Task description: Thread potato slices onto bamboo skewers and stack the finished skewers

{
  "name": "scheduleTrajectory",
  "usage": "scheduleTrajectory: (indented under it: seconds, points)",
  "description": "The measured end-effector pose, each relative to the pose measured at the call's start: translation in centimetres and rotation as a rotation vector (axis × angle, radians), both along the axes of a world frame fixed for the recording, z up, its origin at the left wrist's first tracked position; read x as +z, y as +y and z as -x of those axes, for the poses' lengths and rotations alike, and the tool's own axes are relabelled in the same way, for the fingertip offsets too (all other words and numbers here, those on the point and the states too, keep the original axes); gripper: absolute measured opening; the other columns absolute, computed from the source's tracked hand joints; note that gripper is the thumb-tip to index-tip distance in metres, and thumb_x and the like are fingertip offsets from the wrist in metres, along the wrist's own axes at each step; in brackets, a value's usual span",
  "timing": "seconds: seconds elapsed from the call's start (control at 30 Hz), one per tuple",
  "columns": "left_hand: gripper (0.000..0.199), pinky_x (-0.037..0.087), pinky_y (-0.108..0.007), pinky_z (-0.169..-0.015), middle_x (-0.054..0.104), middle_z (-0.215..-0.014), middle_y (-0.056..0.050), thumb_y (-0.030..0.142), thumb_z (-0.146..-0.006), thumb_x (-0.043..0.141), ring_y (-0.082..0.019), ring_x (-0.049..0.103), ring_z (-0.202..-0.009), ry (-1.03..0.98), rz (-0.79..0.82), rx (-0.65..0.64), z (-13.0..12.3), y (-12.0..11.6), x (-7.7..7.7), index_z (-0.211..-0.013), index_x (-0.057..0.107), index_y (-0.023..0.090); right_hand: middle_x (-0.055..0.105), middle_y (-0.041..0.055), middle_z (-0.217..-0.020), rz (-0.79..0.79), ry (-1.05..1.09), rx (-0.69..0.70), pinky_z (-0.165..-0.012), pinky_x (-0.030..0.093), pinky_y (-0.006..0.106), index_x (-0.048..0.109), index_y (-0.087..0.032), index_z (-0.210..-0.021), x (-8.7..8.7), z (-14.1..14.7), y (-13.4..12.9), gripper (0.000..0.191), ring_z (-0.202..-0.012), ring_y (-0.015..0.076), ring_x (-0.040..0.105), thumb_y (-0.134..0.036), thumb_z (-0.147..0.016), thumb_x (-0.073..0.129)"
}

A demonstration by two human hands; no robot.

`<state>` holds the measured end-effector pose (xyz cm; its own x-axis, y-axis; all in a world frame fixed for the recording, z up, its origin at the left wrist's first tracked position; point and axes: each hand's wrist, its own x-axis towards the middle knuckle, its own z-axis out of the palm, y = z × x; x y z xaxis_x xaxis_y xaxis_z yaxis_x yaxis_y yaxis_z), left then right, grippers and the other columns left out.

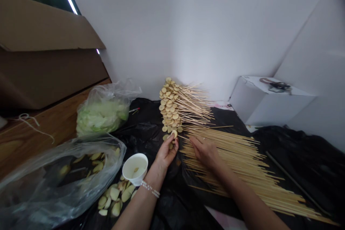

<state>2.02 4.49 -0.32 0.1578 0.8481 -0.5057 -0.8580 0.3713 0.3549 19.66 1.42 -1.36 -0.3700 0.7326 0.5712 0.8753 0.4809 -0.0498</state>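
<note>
My left hand (167, 150) pinches a round, pale potato slice (174, 134) between thumb and fingers. A thin bamboo skewer (183, 137) runs from that slice to my right hand (205, 151), whose fingers are closed on it. How far the tip goes into the slice is too small to tell. Just beyond my left hand lies a stack of skewered potato slices (169, 106), bare stick ends pointing right. Under and around my right hand spread many loose bamboo skewers (242, 165). Loose potato slices (114, 193) lie left of my left forearm.
A white cup (135, 167) stands beside my left forearm. At left are a clear plastic bag (107, 183) with more slices, a bag of pale green leaves (104, 115) and a cardboard box (48, 75). A white box (269, 102) stands back right. Black plastic (145, 115) covers the surface.
</note>
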Motion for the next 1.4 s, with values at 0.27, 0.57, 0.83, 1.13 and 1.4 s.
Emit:
scheduleTrajectory:
  seconds: [0.27,0.57,0.83,1.13,1.4]
  points:
    - [0.012,0.052,-0.015,-0.051,0.066,-0.074,-0.005,0.004,-0.086,0.053,-0.009,0.063,-0.061,-0.039,-0.032,-0.010,0.1,0.0,-0.2,-0.085,0.063,0.012,0.064,0.0031,-0.082,-0.009,-0.039,-0.001,-0.056,0.031,0.024,0.062,-0.020,-0.109,0.1,0.1,-0.1,0.028,-0.066,0.0125,0.056,-0.014,-0.088,0.044]
    - [0.011,0.052,-0.015,-0.052,0.067,-0.077,-0.004,0.003,-0.081,0.059,-0.009,0.063,-0.062,0.015,-0.064,0.013,0.0,0.1,-0.6,-0.083,0.063,0.013,0.066,0.0042,-0.088,0.037,-0.054,-0.029,-0.058,0.034,0.023,0.062,-0.020,-0.111,0.3,0.2,-0.3,0.029,-0.073,0.0124,0.058,-0.015,-0.088,0.044]
    - [0.015,0.052,-0.014,-0.053,0.067,-0.077,-0.002,0.001,-0.076,0.065,-0.008,0.064,-0.062,0.071,-0.110,0.033,0.0,0.2,-1.0,-0.081,0.064,0.015,0.066,0.0037,-0.088,0.047,-0.075,-0.041,-0.059,0.034,0.024,0.062,-0.021,-0.111,0.2,0.1,-0.2,0.029,-0.073,0.0134,0.059,-0.015,-0.089,0.045]
    - [0.012,0.051,-0.012,-0.053,0.066,-0.072,-0.001,0.001,-0.076,0.065,-0.007,0.062,-0.060,0.141,-0.148,0.050,-0.1,0.2,-1.3,-0.075,0.064,0.012,0.067,0.0039,-0.092,0.047,-0.103,-0.053,-0.058,0.033,0.025,0.062,-0.022,-0.112,0.2,0.1,-0.4,0.029,-0.072,0.0135,0.058,-0.016,-0.089,0.046]
    - [0.015,0.052,-0.014,-0.058,0.067,-0.072,-0.001,-0.002,-0.069,0.071,-0.007,0.062,-0.060,0.215,-0.160,0.106,-0.4,0.1,-1.0,-0.066,0.063,0.011,0.064,0.0033,-0.082,0.101,-0.108,-0.061,-0.056,0.029,0.026,0.062,-0.020,-0.099,0.7,0.7,-1.0,0.022,-0.067,0.0131,0.054,-0.012,-0.086,0.046]
